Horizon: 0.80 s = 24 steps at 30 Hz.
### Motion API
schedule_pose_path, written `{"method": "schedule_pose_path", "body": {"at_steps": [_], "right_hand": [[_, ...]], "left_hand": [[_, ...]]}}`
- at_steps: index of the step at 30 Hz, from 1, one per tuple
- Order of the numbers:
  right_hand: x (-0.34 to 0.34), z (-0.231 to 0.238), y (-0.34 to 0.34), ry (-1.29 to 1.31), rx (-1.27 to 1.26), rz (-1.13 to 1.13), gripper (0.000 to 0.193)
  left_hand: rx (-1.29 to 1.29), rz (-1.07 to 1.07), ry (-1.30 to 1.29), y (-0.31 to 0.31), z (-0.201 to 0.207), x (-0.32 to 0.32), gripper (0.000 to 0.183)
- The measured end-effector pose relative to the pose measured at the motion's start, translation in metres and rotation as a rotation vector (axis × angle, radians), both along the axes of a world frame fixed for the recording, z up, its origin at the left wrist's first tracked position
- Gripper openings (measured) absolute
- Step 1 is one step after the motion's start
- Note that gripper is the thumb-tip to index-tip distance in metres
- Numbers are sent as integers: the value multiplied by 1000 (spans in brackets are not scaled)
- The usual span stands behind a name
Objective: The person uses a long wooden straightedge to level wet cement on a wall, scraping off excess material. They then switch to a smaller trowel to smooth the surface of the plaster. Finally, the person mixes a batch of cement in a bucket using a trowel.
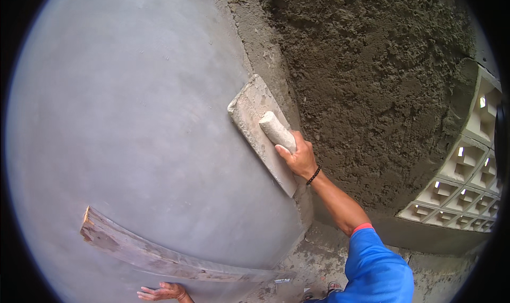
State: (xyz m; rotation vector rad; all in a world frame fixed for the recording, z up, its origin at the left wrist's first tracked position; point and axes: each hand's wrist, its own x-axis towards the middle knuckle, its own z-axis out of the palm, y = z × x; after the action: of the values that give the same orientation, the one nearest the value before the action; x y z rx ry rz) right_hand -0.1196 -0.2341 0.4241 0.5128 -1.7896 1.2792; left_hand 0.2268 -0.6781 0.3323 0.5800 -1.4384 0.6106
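Note:
My right hand [300,157] is wrapped round the thick handle of a mortar-crusted plastering float [248,109]. The float lies flat against the right edge of a smooth grey plastered wall [133,117], tilted so its long side runs along that edge. At the bottom, my left hand [162,291] has its fingers spread and holds nothing; it is just below a long wooden board [143,250] and appears to be against the wall. The board is stained with dried mortar and lies across the lower part of the wall.
To the right is a darker wall with rough, coarse mortar [372,90]. White openwork ventilation blocks [462,197] fill the area beyond it. Below, the floor [319,260] is spattered with mortar, and part of a shoe [334,287] shows there.

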Motion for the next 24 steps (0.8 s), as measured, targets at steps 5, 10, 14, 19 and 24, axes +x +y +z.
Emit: {"method": "schedule_pose_path", "body": {"at_steps": [5,10,14,19,24], "right_hand": [[-20,88,2,-97,-110,8,44],[-19,104,6,-2,-92,-36,43],[-21,135,6,4,-66,-32,44],[-23,188,17,-205,-229,21,45],[-17,115,1,-141,-143,-23,45]], "left_hand": [[13,-14,14,1,5,4,57],[51,-29,-11,-10,0,7,59],[42,-7,-2,1,2,3,60],[51,-20,7,3,6,5,60],[35,-54,-13,-6,3,12,60]]}}
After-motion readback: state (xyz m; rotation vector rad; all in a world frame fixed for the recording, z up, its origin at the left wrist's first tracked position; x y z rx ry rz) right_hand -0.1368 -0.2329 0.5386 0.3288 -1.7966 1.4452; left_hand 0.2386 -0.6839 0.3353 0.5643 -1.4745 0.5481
